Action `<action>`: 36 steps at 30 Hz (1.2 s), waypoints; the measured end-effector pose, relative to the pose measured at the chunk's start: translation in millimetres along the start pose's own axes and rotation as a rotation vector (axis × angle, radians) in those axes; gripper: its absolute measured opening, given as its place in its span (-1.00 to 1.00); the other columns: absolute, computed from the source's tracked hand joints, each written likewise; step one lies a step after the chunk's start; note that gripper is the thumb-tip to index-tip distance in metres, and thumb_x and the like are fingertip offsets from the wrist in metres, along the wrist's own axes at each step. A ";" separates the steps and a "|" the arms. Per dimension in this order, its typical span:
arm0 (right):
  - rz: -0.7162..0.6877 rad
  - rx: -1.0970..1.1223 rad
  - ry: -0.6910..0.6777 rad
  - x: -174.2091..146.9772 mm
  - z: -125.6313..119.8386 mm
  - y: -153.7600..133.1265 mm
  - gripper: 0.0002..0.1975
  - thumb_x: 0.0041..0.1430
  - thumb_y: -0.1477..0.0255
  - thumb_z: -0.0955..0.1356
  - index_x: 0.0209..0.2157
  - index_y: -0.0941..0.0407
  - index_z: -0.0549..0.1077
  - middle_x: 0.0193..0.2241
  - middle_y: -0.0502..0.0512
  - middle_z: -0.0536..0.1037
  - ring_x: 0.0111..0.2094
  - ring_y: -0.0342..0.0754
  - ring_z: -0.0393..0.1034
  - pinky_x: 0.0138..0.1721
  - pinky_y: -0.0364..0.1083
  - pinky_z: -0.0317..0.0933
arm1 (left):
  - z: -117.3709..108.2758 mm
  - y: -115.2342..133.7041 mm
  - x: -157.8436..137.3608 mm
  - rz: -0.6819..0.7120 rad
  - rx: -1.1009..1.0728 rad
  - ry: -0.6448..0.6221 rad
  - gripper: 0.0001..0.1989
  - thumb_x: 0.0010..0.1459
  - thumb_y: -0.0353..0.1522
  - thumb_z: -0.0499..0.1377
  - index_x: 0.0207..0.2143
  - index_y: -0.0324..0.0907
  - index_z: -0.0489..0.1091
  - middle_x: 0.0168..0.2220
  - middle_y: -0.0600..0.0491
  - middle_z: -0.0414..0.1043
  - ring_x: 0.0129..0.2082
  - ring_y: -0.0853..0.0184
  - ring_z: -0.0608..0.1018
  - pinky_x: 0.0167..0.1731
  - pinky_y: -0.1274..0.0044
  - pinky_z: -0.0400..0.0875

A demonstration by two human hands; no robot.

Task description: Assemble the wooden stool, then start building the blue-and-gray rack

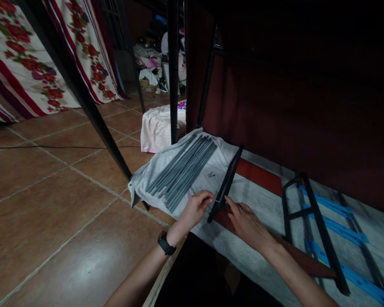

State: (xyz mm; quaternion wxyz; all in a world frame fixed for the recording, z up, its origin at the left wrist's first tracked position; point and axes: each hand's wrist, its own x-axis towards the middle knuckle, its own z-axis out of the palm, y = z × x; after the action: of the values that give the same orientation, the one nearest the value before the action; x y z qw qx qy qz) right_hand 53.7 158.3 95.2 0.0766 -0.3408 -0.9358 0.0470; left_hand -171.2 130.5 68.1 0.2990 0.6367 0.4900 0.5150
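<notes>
My left hand [196, 209], wearing a black wristwatch, is closed in a pinch on a thin metal rod [216, 200]. The rod points right and meets the side of a black frame [229, 175], which stands on edge on the grey cloth. From the other side, my right hand [243, 219] grips this frame near its lower end with bent fingers. A few small screws [211, 174] lie on the cloth just left of the frame. Further left is a bundle of grey metal tubes [185, 170] lying side by side.
A reddish-brown board [259, 175] runs under the frame. At right lie another black frame [318, 221] and several blue slotted strips [336, 230]. The grey cloth [259, 207] covers the work surface. Black metal posts [83, 98] rise at left; a cable [67, 147] crosses the tiled floor.
</notes>
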 end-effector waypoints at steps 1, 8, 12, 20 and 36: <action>0.004 -0.002 -0.003 0.1 0.8 0.7 -0.37 0.33 0.53 0.14 0.39 0.17 -0.12 0.00 0.24 0.55 -0.04 0.05 0.47 0.12 0.15 0.25 | -0.2 -0.2 0.8 0.005 -0.006 -0.004 -0.85 0.26 -0.42 0.08 -0.29 -0.17 0.46 -0.32 0.02 0.51 -0.30 0.33 0.53 -0.24 0.54 0.38; 0.029 0.003 -0.018 -2.3 4.3 3.6 -0.35 0.33 0.51 0.16 0.39 0.12 -0.12 0.07 0.23 0.51 -0.03 0.04 0.47 0.01 0.09 0.34 | -0.6 -0.1 5.5 0.017 -0.043 -0.023 -0.83 0.24 -0.43 0.08 -0.29 -0.16 0.47 -0.33 0.01 0.52 -0.29 0.31 0.54 -0.22 0.53 0.40; 0.062 0.035 -0.021 -3.9 -1.8 -1.1 -0.40 0.34 0.48 0.17 0.37 0.10 -0.04 0.07 0.25 0.50 0.00 0.06 0.46 0.02 0.09 0.34 | 1.3 1.2 6.8 0.032 -0.031 -0.043 -0.81 0.25 -0.43 0.06 -0.28 -0.15 0.48 -0.32 0.00 0.52 -0.27 0.29 0.55 -0.19 0.51 0.40; 0.124 0.100 -0.081 -1.9 -13.7 -8.6 -0.58 0.38 0.47 0.12 0.23 0.09 0.21 0.08 0.20 0.48 0.01 0.03 0.46 0.05 0.08 0.33 | 14.6 -8.4 5.9 -0.030 -0.105 -0.026 -0.81 0.24 -0.44 0.09 -0.26 -0.17 0.51 -0.33 0.01 0.54 -0.29 0.29 0.56 -0.26 0.52 0.40; 0.142 0.227 -0.078 2.2 -25.2 -10.7 -0.51 0.36 0.50 0.16 0.29 0.02 0.17 0.12 0.12 0.48 0.07 -0.03 0.44 0.06 -0.02 0.32 | 8.7 -11.7 11.4 0.065 -0.063 -0.059 -0.81 0.25 -0.41 0.13 -0.26 -0.18 0.57 -0.30 -0.03 0.55 -0.27 0.29 0.57 -0.22 0.50 0.42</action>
State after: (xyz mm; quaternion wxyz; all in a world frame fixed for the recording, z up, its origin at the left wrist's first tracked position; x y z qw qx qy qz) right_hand 49.7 152.5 121.8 0.0748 -0.3934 -0.9003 0.1708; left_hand -166.8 146.3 59.4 0.3164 0.6571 0.4437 0.5208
